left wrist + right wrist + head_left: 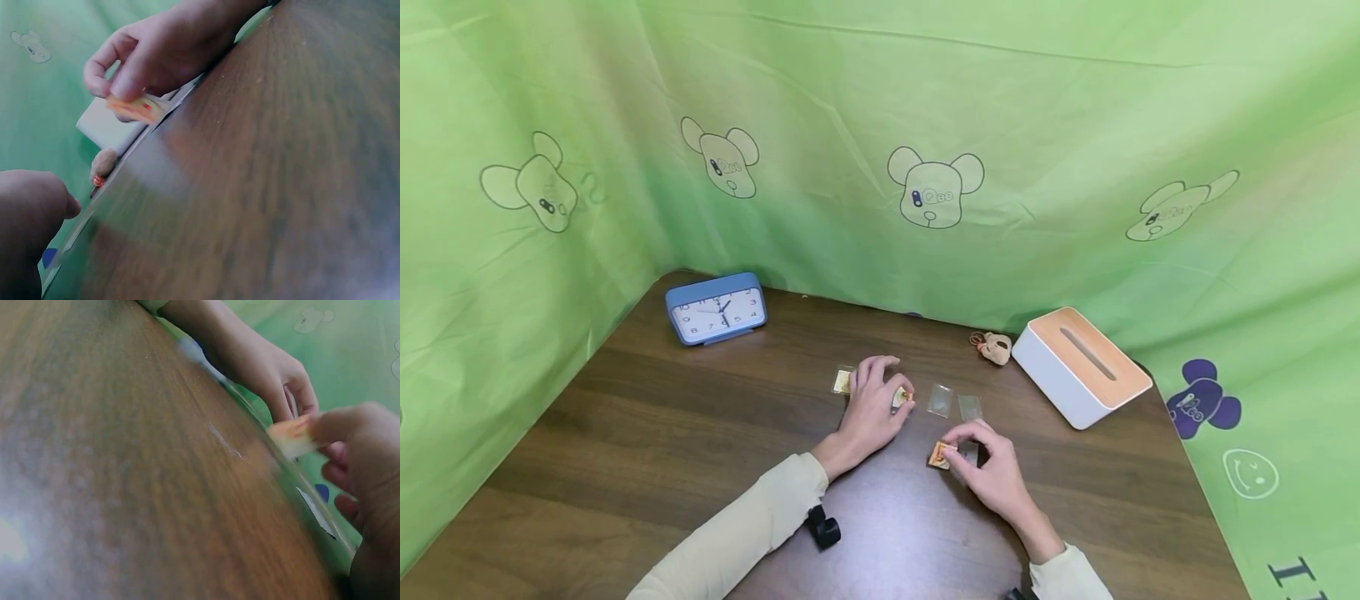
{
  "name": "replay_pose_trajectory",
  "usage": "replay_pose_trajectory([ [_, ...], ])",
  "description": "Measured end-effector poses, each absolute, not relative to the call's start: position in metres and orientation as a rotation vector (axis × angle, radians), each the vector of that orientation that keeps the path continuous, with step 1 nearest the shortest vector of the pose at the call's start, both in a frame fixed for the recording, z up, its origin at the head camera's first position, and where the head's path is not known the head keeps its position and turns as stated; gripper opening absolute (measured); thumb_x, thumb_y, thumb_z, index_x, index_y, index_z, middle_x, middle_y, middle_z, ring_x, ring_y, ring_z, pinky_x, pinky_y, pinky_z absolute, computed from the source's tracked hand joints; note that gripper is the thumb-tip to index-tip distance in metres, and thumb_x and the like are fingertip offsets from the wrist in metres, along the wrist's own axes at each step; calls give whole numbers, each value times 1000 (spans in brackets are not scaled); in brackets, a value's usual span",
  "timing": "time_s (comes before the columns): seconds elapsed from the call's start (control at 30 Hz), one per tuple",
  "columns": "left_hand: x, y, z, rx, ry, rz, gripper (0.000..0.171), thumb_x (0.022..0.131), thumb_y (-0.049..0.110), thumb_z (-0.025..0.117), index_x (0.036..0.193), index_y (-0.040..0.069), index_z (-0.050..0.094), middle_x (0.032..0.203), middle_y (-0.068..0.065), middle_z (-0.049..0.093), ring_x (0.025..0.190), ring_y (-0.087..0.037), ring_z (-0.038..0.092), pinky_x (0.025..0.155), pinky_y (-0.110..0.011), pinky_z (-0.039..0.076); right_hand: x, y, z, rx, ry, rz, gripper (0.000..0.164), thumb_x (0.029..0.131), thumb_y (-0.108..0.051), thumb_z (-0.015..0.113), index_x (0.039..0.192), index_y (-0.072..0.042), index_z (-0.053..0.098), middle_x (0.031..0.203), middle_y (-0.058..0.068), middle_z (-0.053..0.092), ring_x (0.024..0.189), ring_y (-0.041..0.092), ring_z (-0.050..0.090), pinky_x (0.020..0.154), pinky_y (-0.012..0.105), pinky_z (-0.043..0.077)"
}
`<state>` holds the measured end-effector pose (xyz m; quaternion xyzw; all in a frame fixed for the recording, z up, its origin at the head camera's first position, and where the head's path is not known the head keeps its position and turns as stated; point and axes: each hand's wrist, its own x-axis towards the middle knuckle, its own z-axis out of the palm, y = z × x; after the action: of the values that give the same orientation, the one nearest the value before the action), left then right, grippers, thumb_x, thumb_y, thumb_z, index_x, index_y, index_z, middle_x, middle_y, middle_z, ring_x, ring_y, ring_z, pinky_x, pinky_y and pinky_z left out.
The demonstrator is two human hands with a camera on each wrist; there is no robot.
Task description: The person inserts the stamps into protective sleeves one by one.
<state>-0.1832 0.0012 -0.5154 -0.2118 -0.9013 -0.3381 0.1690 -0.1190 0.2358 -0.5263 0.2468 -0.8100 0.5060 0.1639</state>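
Observation:
My left hand (886,392) rests on the brown table (647,433) with its fingers curled down, and its thumb and fingers pinch a small yellow-orange packet (902,397). A second small packet (842,381) lies just left of that hand. My right hand (957,447) pinches an orange packet (937,455) at the table surface; the left wrist view shows the right hand (134,94) gripping this orange packet (136,108). In the right wrist view the orange packet (289,435) sits at my right fingertips (325,428), with the left hand (275,375) behind it.
Two clear little bags (939,401) (970,407) lie between the hands and the back. A white tissue box with a wooden lid (1080,365) stands at the right, a beige pouch (996,347) beside it. A blue clock (716,307) stands at the back left. Green cloth walls surround the table.

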Motion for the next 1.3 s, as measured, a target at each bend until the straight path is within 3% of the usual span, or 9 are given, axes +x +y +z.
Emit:
replay_pose_trajectory([
  [0.1, -185, 6, -515, -646, -2579, -948, 15, 95, 24, 90, 103, 16, 79, 153, -15, 57, 147, -40, 42, 116, -61, 35, -118, 234, -523, 674, -2223, 1583, 26, 91, 18, 78, 111, 2, 81, 95, 9, 73, 91, 9, 65, 80, 20, 52],
  [0.2, -187, 11, -515, -692, -2598, -907, 17, 97, 29, 88, 110, 18, 83, 156, -15, 57, 150, -40, 41, 119, -62, 34, -117, 232, -520, 652, -2151, 1623, 23, 92, 22, 73, 110, 9, 79, 98, 14, 74, 93, 8, 65, 84, 17, 52],
  [0.53, -189, 22, -515, -809, -2660, -646, 35, 103, 46, 78, 133, 28, 83, 168, -15, 49, 159, -44, 32, 122, -61, 35, -116, 229, -518, 506, -2029, 1710, 18, 90, 27, 69, 98, 11, 72, 94, 3, 74, 88, 5, 65, 82, 17, 52],
  [0.73, -189, 22, -517, -859, -2681, -576, 30, 102, 48, 79, 125, 30, 86, 170, -13, 49, 163, -45, 27, 126, -62, 30, -117, 230, -520, 487, -2003, 1706, 17, 89, 27, 69, 96, 12, 71, 92, 2, 75, 84, 6, 63, 79, 18, 51],
  [1.0, -189, 20, -518, -848, -2638, -636, 24, 96, 44, 87, 113, 28, 89, 166, -11, 55, 162, -44, 32, 129, -60, 30, -116, 232, -520, 441, -2081, 1725, 15, 92, 24, 69, 97, 10, 71, 95, -8, 74, 85, 4, 64, 79, 17, 52],
  [1.3, -183, 18, -518, -859, -2562, -628, 15, 93, 37, 91, 102, 25, 91, 160, -12, 62, 158, -43, 41, 128, -59, 35, -117, 229, -519, 474, -2032, 1729, 16, 91, 25, 69, 98, 11, 71, 94, -1, 74, 83, 4, 64, 77, 17, 51],
])
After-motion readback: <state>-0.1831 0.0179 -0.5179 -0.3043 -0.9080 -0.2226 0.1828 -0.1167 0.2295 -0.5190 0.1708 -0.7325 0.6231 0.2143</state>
